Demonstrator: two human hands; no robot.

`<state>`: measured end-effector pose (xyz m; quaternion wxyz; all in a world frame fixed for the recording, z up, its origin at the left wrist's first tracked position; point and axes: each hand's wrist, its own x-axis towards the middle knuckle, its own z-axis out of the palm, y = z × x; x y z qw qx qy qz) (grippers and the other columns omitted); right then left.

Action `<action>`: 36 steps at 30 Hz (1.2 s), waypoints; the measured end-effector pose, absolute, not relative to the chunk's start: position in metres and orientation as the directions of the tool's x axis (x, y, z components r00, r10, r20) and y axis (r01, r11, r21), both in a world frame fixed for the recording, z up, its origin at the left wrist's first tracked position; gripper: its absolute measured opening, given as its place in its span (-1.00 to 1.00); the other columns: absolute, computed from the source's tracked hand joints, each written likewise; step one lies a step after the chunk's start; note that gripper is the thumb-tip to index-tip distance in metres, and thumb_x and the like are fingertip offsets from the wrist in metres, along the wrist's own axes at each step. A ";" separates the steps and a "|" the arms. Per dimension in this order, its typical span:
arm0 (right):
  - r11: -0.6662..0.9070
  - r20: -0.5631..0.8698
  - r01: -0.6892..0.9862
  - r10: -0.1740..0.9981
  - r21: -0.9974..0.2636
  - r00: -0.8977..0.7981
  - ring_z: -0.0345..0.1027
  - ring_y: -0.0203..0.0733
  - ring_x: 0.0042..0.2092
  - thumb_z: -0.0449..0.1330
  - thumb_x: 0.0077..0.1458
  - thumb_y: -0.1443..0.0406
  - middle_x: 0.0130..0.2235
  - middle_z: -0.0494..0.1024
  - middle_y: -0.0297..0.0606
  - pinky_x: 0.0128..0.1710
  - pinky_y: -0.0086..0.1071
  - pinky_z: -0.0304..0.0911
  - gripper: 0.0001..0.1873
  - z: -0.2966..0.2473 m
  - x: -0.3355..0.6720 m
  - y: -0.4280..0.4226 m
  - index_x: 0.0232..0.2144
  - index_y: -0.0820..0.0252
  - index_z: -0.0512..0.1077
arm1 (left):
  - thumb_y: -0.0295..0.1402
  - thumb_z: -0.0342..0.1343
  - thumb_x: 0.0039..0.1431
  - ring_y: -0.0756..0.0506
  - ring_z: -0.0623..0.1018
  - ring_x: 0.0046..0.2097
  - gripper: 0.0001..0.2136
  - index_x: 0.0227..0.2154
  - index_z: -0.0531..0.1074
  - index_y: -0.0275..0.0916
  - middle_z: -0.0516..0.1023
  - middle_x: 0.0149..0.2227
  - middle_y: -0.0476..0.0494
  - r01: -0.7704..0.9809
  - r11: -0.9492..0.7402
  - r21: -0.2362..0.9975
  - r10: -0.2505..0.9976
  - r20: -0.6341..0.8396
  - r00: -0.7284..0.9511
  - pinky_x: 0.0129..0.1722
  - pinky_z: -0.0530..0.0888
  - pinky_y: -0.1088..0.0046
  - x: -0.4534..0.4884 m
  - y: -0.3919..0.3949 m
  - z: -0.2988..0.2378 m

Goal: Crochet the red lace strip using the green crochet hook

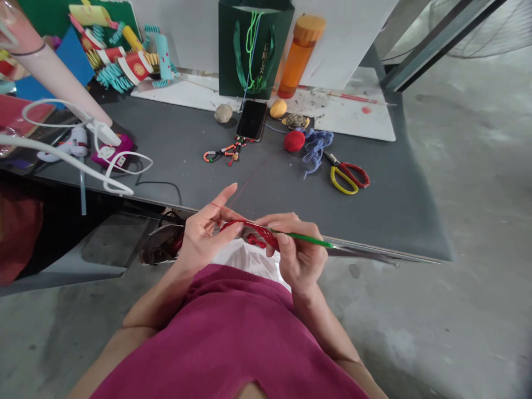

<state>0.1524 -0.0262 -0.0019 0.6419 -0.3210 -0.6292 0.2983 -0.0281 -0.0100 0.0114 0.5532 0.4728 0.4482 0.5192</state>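
Two hands work just above our magenta top point(224, 332). We see the left hand point(203, 235) pinching the red crocheted piece point(253, 233) between thumb and fingers, its forefinger raised with the red thread point(257, 180) looped over it. The right hand point(298, 249) grips the green crochet hook point(307, 239) closely, like a pen; its tip is hidden in the work. Both forearms angle inward, wrists bent, hands nearly meeting over the near edge of the grey tabletop point(187, 166). We judge that slack thread, or a snag on that edge, could let a loop slip from the hook. Farther off the thread reaches the red yarn ball point(294, 141), beside the blue yarn tangle point(316, 147) and red-and-yellow scissors point(347, 176).
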 end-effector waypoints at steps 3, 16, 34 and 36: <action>0.702 0.709 0.226 0.703 -0.676 -0.063 0.65 -0.20 -0.26 0.17 0.42 0.34 -0.06 0.74 -0.18 -0.33 -0.33 0.57 -0.76 -0.004 0.154 -0.030 0.06 0.00 0.52 | -0.36 0.46 0.07 -0.06 0.66 -0.25 -0.38 0.24 0.56 -0.15 0.73 -0.34 -0.06 -0.140 0.016 0.990 0.999 -0.012 0.030 -0.22 0.52 0.43 -0.026 -0.009 0.012; 0.788 0.820 0.434 0.547 -0.437 -0.167 0.66 -0.19 -0.20 0.10 0.44 0.40 -0.01 0.74 -0.11 -0.30 -0.36 0.56 -0.57 -0.005 0.154 -0.029 0.26 0.04 0.46 | -0.35 0.45 0.12 -0.01 0.64 -0.27 -0.35 0.30 0.50 -0.07 0.71 -0.34 0.00 -0.147 -0.021 0.989 0.999 0.027 0.040 -0.20 0.55 0.45 -0.023 -0.012 0.012; 0.679 0.716 0.231 0.679 -0.696 0.162 0.73 -0.11 -0.23 0.31 0.30 0.38 -0.16 0.81 -0.29 -0.29 -0.26 0.63 -0.77 -0.025 0.138 -0.025 -0.07 -0.04 0.65 | -0.44 0.52 0.01 0.08 0.53 -0.43 -0.11 0.42 0.32 -0.17 0.59 -0.46 0.15 -0.542 0.489 0.683 0.861 -0.279 0.425 -0.29 0.49 0.54 -0.019 -0.005 0.006; 0.619 0.647 0.190 0.725 -0.762 0.233 0.68 -0.17 -0.38 0.29 0.32 0.35 -0.21 0.81 -0.29 -0.43 -0.33 0.59 -0.84 -0.025 0.137 -0.028 -0.12 0.01 0.63 | -0.47 0.52 0.00 0.10 0.52 -0.43 -0.20 0.34 0.41 -0.20 0.57 -0.47 0.15 -0.564 0.523 0.639 0.846 -0.309 0.435 -0.28 0.49 0.55 -0.019 -0.004 0.004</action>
